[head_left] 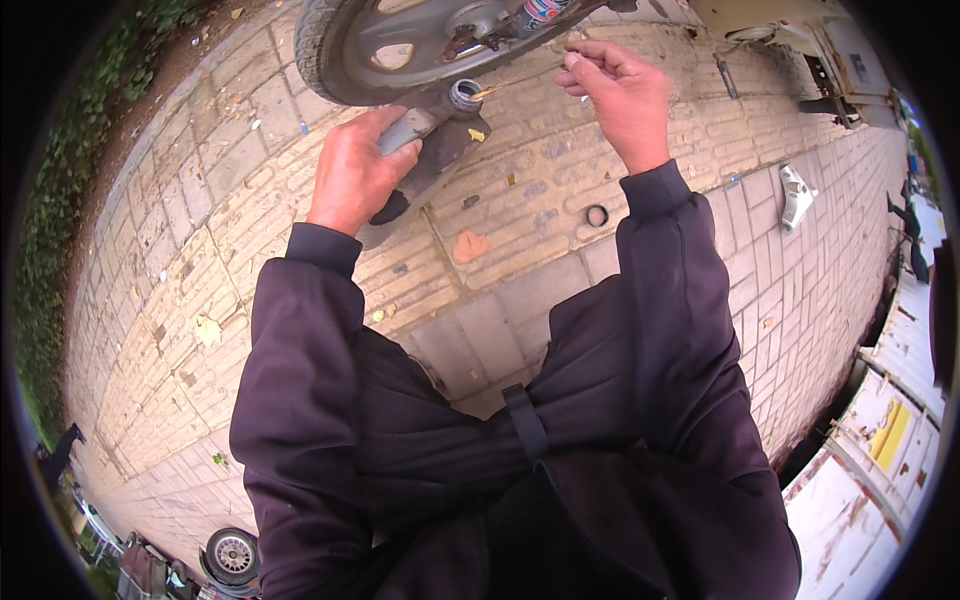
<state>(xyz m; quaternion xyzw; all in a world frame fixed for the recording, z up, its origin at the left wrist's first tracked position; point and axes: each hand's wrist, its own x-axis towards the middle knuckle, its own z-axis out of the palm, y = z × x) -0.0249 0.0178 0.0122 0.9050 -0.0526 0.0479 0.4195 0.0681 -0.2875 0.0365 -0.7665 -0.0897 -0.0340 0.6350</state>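
My left hand (350,165) is closed around a smooth grey part (408,130), low over the paving beside a spoked wheel. Just past its far end, close under the tyre, shows a round metal collar (466,95) with an open mouth. A thin amber-brown strip or streak (484,94) shows at its rim; I cannot tell what it is. A dark, dirty piece (448,140) sits beneath the grey part. To the right of the collar and apart from it, my right hand (622,88) is raised with thumb and forefinger pinched. Whatever they hold is too small to name.
The wheel (345,60) with its black tyre stands at the top, a can with a coloured label (540,14) beside its hub. A black ring (597,215), a white plastic piece (797,197) and a dark bar-shaped item (727,78) lie on the paving to the right.
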